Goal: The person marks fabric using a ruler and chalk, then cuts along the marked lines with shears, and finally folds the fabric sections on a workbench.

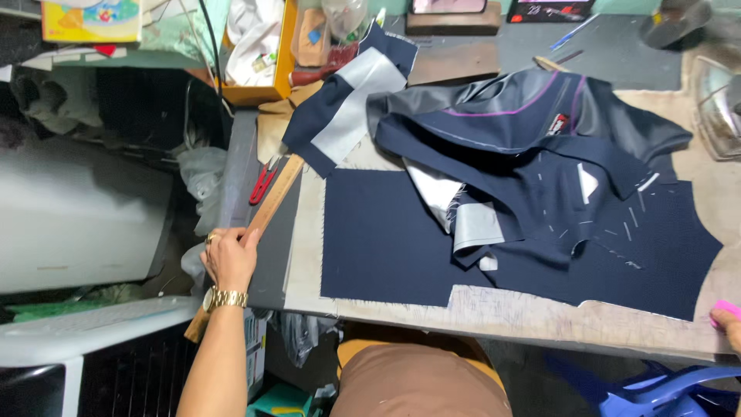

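At table's edge, long wooden ruler (262, 218)

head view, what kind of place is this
Likely a tailor's workshop: cut navy fabric with chalk marks on the worktable, a wooden ruler under the left hand, and red thread snips.

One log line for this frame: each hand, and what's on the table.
left hand: on wooden ruler | right hand: pink chalk | table: navy fabric, red snips

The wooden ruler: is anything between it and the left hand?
Nothing visible. The left hand already rests on the wooden ruler at the table's left edge; the red snips lie beside it, further up.
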